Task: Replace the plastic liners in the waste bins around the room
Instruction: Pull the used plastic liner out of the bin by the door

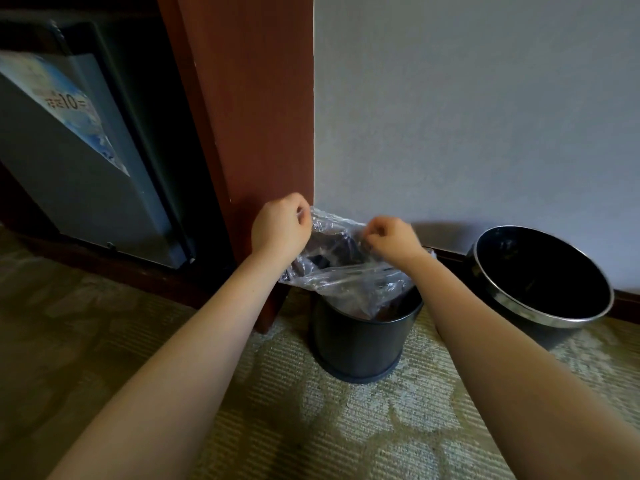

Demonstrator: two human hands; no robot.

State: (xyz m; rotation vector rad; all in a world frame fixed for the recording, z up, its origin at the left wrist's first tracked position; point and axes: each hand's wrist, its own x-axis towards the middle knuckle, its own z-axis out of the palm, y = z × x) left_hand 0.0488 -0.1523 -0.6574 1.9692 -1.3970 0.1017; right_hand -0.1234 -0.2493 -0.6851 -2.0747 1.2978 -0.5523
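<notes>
A: The patterned carpet [346, 427] is running underfoot, right up to a pale wall [467, 116] and a reddish wooden panel [249, 116]. Nearest on it, the small dark bin [360, 341] is standing upright, close to the panel's foot.

B: And the hands over it?

A: The left hand [278, 228] is pinching one edge of the clear liner [346, 268], its grip narrow and holding plastic. The right hand [393, 239] is doing likewise on the opposite edge. The liner is hanging between them, its lower part dipping inside the bin's mouth.

B: Going in or coming out?

A: I cannot tell for certain. Dark shapes are showing through the film, though whether they are contents or the bin behind is unclear.

B: What is the next move asking for?

A: I'd judge both pinches need to stay firm and level: either lifting straight up, or spreading the mouth over the rim.

B: Anything farther off?

A: A second bin [540, 275], metal-rimmed, is tilting against the wall to the right, showing no liner, so it probably needs one. A dark cabinet door [86, 185] is sitting far left.
</notes>
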